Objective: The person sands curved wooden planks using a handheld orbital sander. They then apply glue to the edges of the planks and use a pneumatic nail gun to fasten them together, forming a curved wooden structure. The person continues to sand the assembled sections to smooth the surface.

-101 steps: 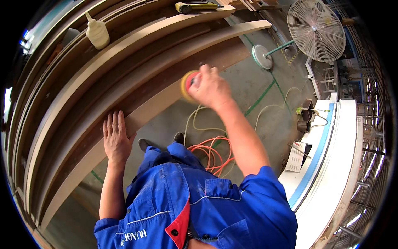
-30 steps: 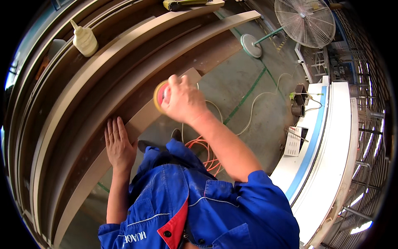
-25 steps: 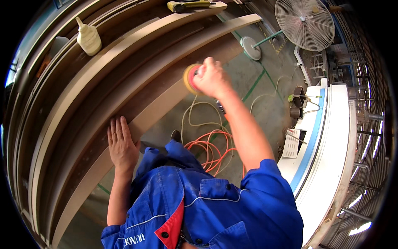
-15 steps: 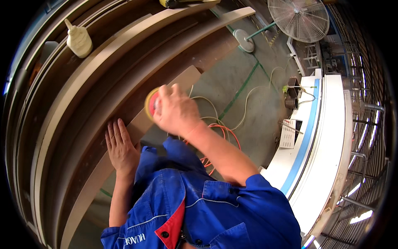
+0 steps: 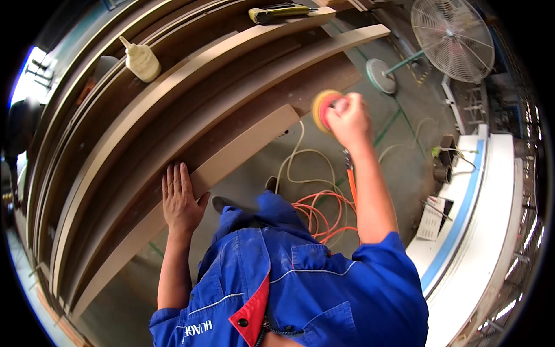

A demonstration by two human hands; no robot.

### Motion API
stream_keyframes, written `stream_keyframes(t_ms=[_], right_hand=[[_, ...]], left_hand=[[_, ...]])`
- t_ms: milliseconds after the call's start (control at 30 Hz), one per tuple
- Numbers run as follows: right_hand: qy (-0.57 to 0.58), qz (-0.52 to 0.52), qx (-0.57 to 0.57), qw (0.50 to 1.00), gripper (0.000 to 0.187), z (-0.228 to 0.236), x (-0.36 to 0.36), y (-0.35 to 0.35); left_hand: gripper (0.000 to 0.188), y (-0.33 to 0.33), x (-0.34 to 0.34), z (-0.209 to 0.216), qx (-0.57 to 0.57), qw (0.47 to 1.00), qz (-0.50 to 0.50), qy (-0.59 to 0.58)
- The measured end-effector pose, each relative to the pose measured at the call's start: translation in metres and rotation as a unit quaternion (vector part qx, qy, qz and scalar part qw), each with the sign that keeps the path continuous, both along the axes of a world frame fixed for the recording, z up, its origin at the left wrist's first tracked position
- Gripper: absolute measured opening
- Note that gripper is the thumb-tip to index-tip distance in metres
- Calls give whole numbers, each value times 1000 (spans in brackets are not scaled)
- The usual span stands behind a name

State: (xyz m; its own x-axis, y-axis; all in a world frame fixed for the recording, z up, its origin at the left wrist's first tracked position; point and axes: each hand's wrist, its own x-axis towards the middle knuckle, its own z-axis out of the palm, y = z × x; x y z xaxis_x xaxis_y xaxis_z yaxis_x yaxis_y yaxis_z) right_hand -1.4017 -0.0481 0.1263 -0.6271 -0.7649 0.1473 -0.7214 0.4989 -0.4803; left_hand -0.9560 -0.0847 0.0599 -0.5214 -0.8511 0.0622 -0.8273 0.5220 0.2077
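Observation:
My left hand [image 5: 181,199] lies flat on the nearest curved wooden panel [image 5: 248,143], fingers stretched over its brown face and thumb by its pale edge. My right hand [image 5: 352,124] is wrapped round a disc sander [image 5: 325,110] with a red body and a yellow pad, blurred by motion. The sander is in the air to the right of the panel's far end, apart from the wood. An orange air hose [image 5: 351,184] hangs below my right forearm.
Behind stand several more curved panels [image 5: 277,74], with a white squeeze bottle [image 5: 143,61] and a yellow-black utility knife [image 5: 282,13] on them. Coiled hoses [image 5: 315,211] lie on the floor near my feet. A large fan [image 5: 452,36] and a white curved bench [image 5: 474,254] are at right.
My right hand has swung the sander off the panel's pale edge, away to the right. My left hand keeps its flat hold on the panel. The whole view has shifted somewhat.

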Motion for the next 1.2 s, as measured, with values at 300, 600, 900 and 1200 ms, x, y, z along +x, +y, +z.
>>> stream_keyframes(t_ms=[300, 600, 900, 1200], right_hand=[[-152, -72, 81, 982, 47, -99, -56, 164], [-200, -86, 192, 957, 58, -123, -41, 219], [-149, 3, 76, 986, 58, -132, -29, 188], [-37, 168, -188, 967, 48, -80, 29, 105]], left_hand=[[63, 4, -122, 4, -67, 981, -176, -49], [75, -3, -242, -9, -73, 978, -194, 6], [81, 12, -161, 0, -50, 993, -95, -39], [84, 14, -5, -18, -114, 992, 13, -54]])
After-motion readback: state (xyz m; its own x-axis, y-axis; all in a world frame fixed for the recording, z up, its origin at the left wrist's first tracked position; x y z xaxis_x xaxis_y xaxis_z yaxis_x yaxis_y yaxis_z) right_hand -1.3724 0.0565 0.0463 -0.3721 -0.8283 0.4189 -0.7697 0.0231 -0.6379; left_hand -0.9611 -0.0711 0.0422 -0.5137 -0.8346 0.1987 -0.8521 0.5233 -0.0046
